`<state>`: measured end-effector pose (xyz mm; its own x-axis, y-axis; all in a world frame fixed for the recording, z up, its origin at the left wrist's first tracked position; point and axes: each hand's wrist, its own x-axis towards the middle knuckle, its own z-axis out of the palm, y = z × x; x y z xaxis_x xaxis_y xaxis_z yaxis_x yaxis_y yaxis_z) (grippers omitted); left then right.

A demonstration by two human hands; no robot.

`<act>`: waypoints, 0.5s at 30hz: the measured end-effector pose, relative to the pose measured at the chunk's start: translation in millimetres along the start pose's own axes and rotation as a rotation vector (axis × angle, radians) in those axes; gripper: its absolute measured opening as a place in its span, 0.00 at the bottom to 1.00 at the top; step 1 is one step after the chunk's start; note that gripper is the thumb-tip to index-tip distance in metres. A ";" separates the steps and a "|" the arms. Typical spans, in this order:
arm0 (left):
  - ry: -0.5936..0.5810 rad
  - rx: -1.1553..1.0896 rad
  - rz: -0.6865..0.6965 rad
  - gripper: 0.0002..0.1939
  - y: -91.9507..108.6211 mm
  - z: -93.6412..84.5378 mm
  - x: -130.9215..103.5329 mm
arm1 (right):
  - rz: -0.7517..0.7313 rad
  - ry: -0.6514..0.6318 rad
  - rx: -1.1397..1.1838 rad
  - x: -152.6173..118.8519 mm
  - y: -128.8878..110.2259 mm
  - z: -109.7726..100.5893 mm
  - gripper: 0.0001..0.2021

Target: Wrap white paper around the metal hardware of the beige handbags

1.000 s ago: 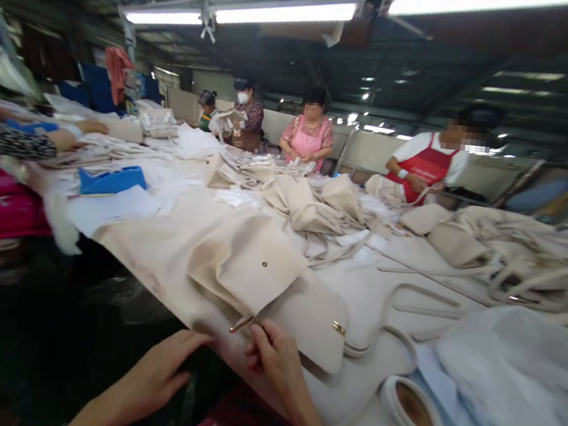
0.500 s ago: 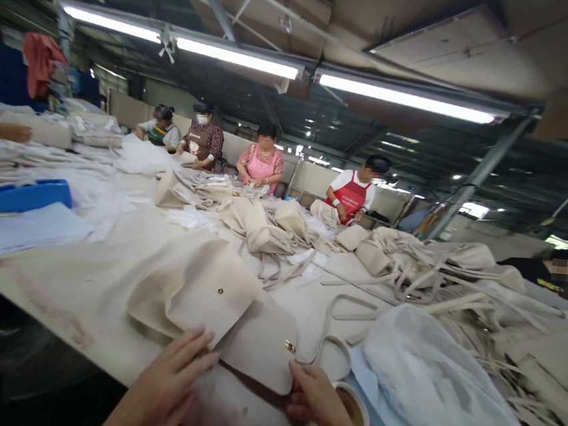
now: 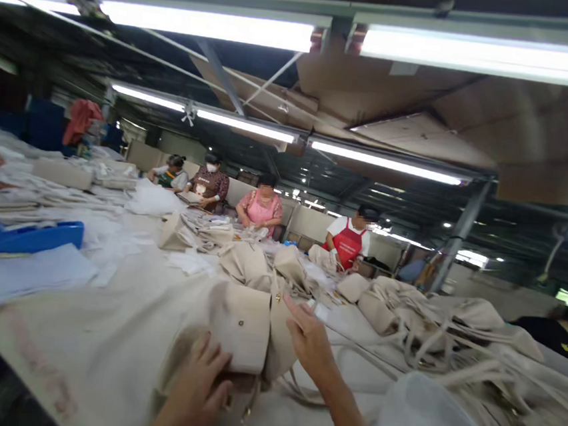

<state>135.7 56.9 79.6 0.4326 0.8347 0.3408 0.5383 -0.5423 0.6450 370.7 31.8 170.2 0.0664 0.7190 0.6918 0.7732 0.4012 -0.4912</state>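
A beige handbag [image 3: 248, 320] lies in front of me on the table, its panel with a small dark eyelet facing me. My left hand [image 3: 202, 386] rests against its lower left part, fingers spread. At its right side my right hand [image 3: 309, 339] has its fingers curled at the edge of a beige flap [image 3: 279, 343], the index finger stretched along it. Close to that fingertip is a small gold metal fitting [image 3: 278, 298]. Below the bag hang a narrow strap and a gold clasp [image 3: 247, 412], partly blurred.
Beige bags and tangled straps [image 3: 428, 327] are heaped at the right, beside a clear plastic bag [image 3: 434, 422]. More bags [image 3: 244, 263] lie beyond mine. A blue tray [image 3: 30, 239] and white sheets are at the left. Several co-workers work across the table; another person's hand shows at far left.
My right hand has moved up and away from me with the flap, and the bag has turned and stands more upright. My left hand stays against the bag. The view has tilted upward.
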 end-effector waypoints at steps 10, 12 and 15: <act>-0.396 -1.449 -0.553 0.17 -3.2 -14.8 -0.7 | -0.869 -0.228 -0.618 -104.2 1.8 33.0 0.14; -0.425 -1.334 -0.619 0.20 4.6 -6.4 6.3 | -0.860 -0.283 -0.588 -113.7 0.1 26.3 0.14; -0.387 -1.208 -0.613 0.18 25.6 12.5 25.3 | -0.790 -0.306 -0.591 -117.8 -8.4 16.3 0.13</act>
<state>169.5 63.0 96.1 0.6343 0.7192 -0.2836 -0.1473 0.4725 0.8689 346.1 -47.1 84.2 -0.6944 0.5182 0.4993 0.7185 0.5383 0.4404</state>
